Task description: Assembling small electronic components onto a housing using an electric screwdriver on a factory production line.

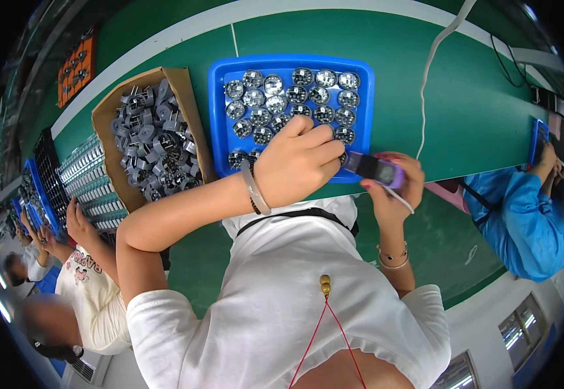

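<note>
A blue tray (pixel 368 97) holds rows of round parts (pixel 276 84) with shiny, clear-looking tops and dark bodies. Over its near right part is my left hand (pixel 298 159), fingers curled and closed; what they grip is hidden. One round part (pixel 343 157) shows right by those fingertips. My right hand (pixel 402 185), just outside the tray's near right corner, grips a purple and black handheld device (pixel 379 170) with a white cord. The device's dark end points left, close to my left fingertips and the tray's corner.
Left of the tray stands a cardboard box (pixel 181 91) heaped with grey, pronged parts (pixel 155 139). Farther left are racks of white pieces (pixel 90 168). A white cable (pixel 430 71) crosses the green table (pixel 476 110). People sit at both sides, one in blue (pixel 522 220).
</note>
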`<state>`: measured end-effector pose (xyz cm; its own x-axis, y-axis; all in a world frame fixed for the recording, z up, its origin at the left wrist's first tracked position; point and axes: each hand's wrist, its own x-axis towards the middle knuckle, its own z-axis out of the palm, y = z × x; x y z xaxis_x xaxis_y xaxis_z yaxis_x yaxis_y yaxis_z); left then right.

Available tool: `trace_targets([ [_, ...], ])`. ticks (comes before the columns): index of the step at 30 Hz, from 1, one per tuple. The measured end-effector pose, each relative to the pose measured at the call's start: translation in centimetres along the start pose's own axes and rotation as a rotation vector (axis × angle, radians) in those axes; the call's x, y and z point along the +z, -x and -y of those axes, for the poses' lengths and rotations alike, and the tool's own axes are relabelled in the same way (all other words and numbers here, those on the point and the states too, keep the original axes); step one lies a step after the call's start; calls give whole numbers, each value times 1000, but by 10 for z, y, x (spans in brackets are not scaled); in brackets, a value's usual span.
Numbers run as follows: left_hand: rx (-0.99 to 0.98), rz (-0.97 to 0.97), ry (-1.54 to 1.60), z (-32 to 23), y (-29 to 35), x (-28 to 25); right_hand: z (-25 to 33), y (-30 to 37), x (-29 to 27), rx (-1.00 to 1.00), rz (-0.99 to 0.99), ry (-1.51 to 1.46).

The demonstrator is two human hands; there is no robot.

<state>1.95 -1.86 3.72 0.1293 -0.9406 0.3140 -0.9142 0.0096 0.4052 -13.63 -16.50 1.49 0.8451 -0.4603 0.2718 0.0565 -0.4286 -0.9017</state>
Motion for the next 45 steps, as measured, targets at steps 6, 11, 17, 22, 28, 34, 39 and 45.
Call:
trace_targets([
  [6,-16,39,-36,-4,-2,14,-2,-6,-10,-15,-380,-95],
  [11,-23,47,-25,-5,-4,16,2,-8,-10,-18,-227,-69],
  [17,-9,36,-66,-6,-6,17,1,-8,-6,-3,-190,-81],
  [22,-20,51,-101,-4,-10,13,0,-10,-7,-5,-181,-70],
  [28,-195,15,6,1,-8,-13,-2,-10,-9,-11,-174,-67],
  [34,-296,70,-16,8,3,-31,1,-15,-8,-39,-157,-70],
  [39,-207,147,5,2,11,-25,4,-16,-4,-74,-104,-68],
  [45,-173,143,-72,1,20,-22,21,-15,6,-186,116,-6],
])
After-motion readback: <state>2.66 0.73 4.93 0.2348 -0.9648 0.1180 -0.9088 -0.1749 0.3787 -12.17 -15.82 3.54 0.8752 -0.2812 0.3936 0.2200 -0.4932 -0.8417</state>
